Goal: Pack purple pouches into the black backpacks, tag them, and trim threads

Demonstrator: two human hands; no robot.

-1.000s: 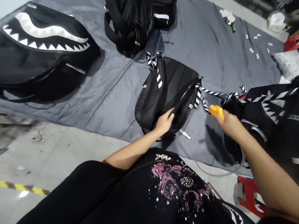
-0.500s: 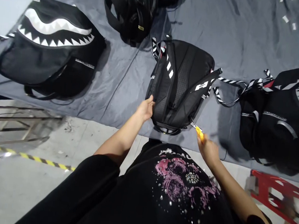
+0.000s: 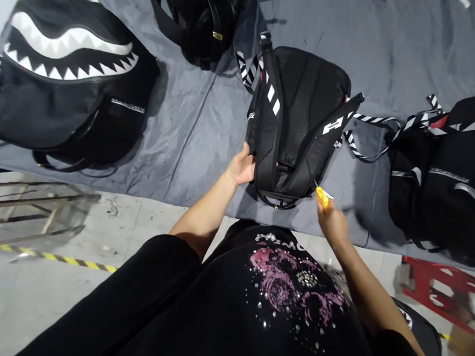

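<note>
A black backpack point(image 3: 304, 90) lies on the grey cloth with its padded back and shoulder straps facing up. My left hand point(image 3: 241, 166) is at its lower left side, fingers passing under the left shoulder strap point(image 3: 269, 142) and thumb outside. Part of a fingertip shows between the straps. In my closed right hand point(image 3: 332, 220) are yellow-handled snips point(image 3: 323, 197), their thin tip close to the lower end of the right strap. Whether the tip touches the strap I cannot tell.
A black backpack with white shark teeth point(image 3: 74, 74) lies left, another backpack point(image 3: 210, 24) at the back, and one with striped straps point(image 3: 431, 197) right. Below the cloth's front edge are a metal frame point(image 3: 28, 201), yellow-black floor tape point(image 3: 73, 261) and a red stool point(image 3: 437, 289).
My left hand has moved from the backpack's side edge to under the left strap, which is lifted. The snips have drawn slightly away from the lower right corner.
</note>
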